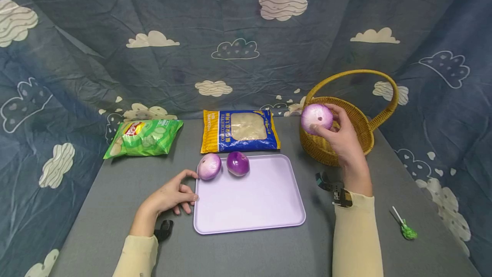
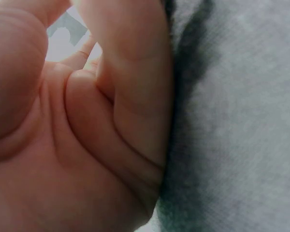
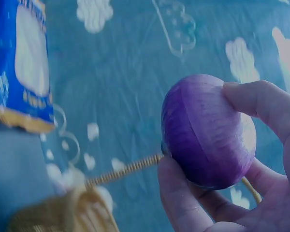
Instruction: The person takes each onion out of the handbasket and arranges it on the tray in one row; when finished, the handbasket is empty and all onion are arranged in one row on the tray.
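My right hand (image 1: 340, 134) grips a purple onion (image 1: 317, 119) between thumb and fingers, above the left side of a wicker basket (image 1: 334, 155). In the right wrist view the onion (image 3: 208, 133) fills the grip, its darker side toward the camera. A pale lilac tray (image 1: 250, 204) lies on the table. Two more purple onions sit in its far left part: a paler one (image 1: 209, 166) in the corner and a darker one (image 1: 238, 164) beside it. At the tray's left edge, my left hand (image 1: 169, 195) touches the rim with loosely bent fingers; its palm (image 2: 77, 159) shows bare in the left wrist view.
Behind the tray lies a blue and yellow pasta bag (image 1: 242, 131). A green chip bag (image 1: 144, 138) is at the back left. The basket's tall handle (image 1: 357, 72) arches up. A green-wrapped lollipop (image 1: 408, 231) lies at the right. Cloud-patterned cloth (image 1: 192, 12) surrounds the table.
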The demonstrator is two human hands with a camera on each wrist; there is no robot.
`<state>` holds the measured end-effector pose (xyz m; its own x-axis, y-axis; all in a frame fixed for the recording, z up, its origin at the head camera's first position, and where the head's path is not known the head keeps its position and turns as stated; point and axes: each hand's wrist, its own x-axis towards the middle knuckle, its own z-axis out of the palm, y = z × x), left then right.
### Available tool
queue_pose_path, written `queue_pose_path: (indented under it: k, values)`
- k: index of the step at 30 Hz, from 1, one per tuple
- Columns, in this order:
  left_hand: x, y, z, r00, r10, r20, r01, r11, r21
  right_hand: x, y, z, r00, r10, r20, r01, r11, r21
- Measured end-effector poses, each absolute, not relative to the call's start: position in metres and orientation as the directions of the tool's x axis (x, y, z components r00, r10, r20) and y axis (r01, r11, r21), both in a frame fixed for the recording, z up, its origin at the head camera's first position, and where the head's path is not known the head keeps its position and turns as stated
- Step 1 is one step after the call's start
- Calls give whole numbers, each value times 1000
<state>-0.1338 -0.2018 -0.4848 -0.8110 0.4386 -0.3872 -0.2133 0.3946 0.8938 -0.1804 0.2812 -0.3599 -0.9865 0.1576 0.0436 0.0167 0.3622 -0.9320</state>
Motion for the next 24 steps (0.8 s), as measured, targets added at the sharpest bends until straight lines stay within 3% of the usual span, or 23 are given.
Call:
queue_pose_path:
  k: [10,24]
  values:
    - [-134,-203,-485,-810,445,-382,-211,385,898,-181,230,-387,-999,-32,26,-34,308,-951]
    - [-134,-203,-486,-807,449,-384,-216,381,899,-195,205,-442,-972,-203,-119,13,459,-888]
